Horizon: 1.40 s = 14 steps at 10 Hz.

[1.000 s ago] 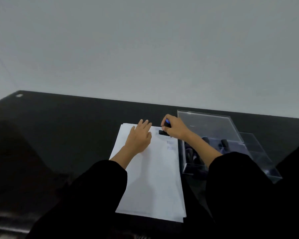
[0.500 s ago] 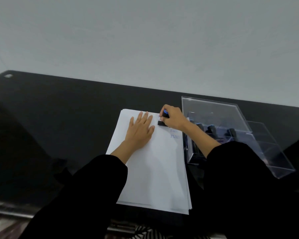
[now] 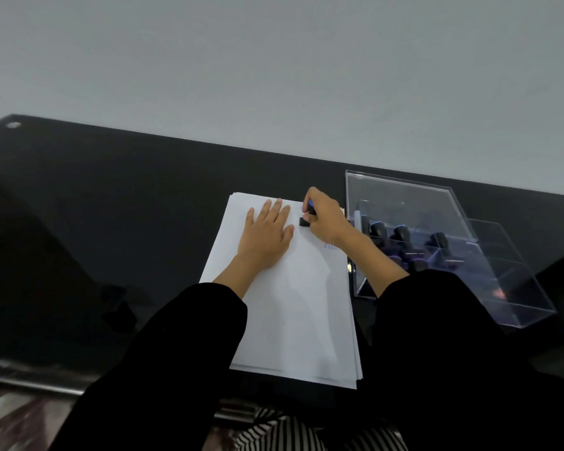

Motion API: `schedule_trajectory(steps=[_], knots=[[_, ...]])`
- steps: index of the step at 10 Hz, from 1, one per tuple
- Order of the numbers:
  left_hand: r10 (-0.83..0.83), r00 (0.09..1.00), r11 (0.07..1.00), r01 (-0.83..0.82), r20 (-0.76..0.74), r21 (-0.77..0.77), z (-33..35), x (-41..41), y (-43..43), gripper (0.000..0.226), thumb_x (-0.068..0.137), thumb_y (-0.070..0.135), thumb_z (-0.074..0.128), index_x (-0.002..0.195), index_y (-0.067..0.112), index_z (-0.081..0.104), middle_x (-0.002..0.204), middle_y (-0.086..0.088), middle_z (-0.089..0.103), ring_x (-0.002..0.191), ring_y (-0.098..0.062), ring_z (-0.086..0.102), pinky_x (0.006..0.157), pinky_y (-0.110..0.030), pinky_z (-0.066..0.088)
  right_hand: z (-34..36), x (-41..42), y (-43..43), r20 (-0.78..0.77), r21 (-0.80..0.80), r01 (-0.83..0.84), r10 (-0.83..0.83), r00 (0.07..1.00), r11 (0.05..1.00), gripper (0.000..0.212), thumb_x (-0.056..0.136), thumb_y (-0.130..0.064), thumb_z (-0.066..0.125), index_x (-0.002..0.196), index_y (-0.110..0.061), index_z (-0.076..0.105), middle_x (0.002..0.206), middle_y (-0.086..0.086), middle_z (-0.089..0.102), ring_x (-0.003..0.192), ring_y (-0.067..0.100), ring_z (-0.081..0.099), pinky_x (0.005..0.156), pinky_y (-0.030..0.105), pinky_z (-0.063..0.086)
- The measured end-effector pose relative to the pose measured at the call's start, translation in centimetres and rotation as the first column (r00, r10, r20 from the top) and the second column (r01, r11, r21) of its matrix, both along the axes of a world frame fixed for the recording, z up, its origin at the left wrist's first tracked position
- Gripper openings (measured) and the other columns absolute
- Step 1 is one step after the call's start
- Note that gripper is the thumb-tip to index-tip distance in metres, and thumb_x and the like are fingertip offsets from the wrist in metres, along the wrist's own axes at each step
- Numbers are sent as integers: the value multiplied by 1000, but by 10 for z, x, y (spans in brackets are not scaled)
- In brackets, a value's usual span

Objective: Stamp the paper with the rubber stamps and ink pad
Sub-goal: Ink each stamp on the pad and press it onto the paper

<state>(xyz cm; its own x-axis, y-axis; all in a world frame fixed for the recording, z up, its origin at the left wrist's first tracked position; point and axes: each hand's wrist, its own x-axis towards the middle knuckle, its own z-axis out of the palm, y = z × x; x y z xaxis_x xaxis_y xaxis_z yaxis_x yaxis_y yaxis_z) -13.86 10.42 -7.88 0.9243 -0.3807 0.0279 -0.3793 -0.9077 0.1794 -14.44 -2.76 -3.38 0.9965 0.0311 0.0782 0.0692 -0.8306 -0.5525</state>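
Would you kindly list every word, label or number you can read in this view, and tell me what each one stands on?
On the white paper stack, a blue stamped imprint by the wrist of the right hand: too blurred to read.
A fainter blue mark above the black rubber stamp: also unreadable.
The clear plastic box: no label visible.

Your black glossy table (image 3: 111, 222) carries a stack of white paper (image 3: 300, 314) and, just beside it, a clear box (image 3: 518, 288).
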Motion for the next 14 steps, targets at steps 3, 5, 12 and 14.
schedule_trajectory(steps=[3, 5, 12, 14], knots=[[2, 1000, 1000, -2, 17, 18, -2, 1, -1, 54, 102, 37, 17, 151, 17, 6, 159, -2, 2, 147, -19, 0, 118, -42, 2, -4, 0, 1, 25, 0, -4, 4, 1000, 1000, 18, 91, 5, 49, 90, -9, 38, 107, 19, 54, 84, 20, 44, 66, 16, 38], [-2, 1000, 1000, 2, 20, 18, -1, 0, -1, 53, 102, 37, 17, 150, 16, 7, 159, -2, 2, 147, -20, 0, 118, -42, 2, 1, 4, -1, -27, 44, -14, 15, 1000, 999, 20, 89, 9, 50, 89, -9, 39, 94, 8, 47, 85, 21, 45, 76, 25, 43], [2, 999, 1000, -2, 50, 4, -3, 0, -1, 53, 102, 37, 19, 150, 16, 11, 159, -3, 7, 147, -20, 4, 118, -42, 4, -1, 4, -2, -15, 75, -19, 20, 1000, 997, 20, 89, 8, 50, 89, -9, 40, 91, 8, 48, 84, 20, 46, 65, 17, 38], [19, 998, 998, -16, 54, -58, -1, -2, -1, 52, 101, 36, 24, 148, 15, 19, 157, -4, 14, 146, -20, 9, 118, -41, 6, 1, 2, -1, -9, 66, -17, 18, 1000, 998, 19, 89, 8, 50, 88, -8, 40, 90, 8, 48, 83, 21, 45, 75, 30, 44]])
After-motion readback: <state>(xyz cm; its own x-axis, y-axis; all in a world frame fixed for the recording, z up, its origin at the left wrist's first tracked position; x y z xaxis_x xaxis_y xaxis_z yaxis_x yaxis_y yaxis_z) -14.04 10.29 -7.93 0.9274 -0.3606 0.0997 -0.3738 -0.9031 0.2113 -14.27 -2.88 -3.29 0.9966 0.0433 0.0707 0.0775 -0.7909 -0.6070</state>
